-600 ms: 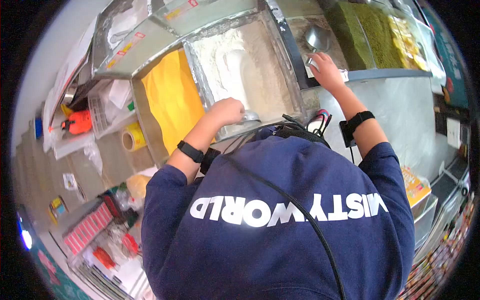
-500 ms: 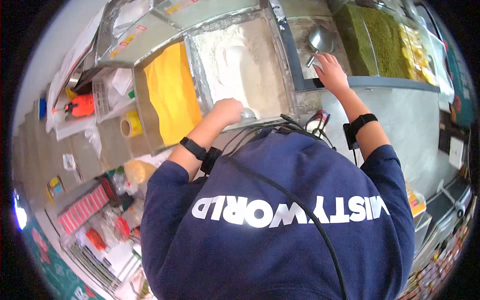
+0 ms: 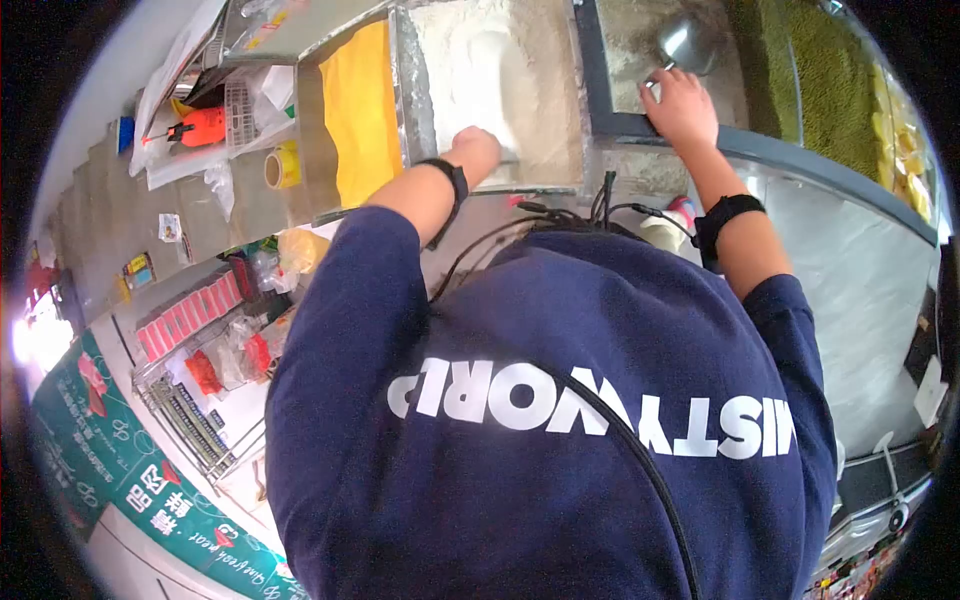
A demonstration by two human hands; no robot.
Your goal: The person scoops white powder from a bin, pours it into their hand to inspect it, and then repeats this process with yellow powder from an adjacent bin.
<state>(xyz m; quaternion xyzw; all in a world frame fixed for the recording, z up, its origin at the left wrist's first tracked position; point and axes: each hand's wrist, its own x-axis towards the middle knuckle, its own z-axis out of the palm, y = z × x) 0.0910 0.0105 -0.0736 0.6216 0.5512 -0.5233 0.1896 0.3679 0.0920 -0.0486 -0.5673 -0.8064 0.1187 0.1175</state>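
Observation:
My left hand is closed, low over a bin of white flour, knuckles up. A bit of grey metal, seemingly a scoop, shows beside it; its handle is hidden in the fist. My right hand is at the near edge of the adjoining bin, fingers bent round the handle of a metal scoop. That scoop's bowl rests in the back of the bin, over a thin pale layer. A black strap circles each wrist.
Left of the flour lies a bin of yellow grain or meal. Green beans fill the bins on the right. A dark rim runs along their front. A roll of yellow tape and a white basket stand left.
The view has shifted, so the bins appear higher. My right-hand fingers have closed further round the scoop handle. My left hand stays closed over the flour, with less of the metal beside it showing.

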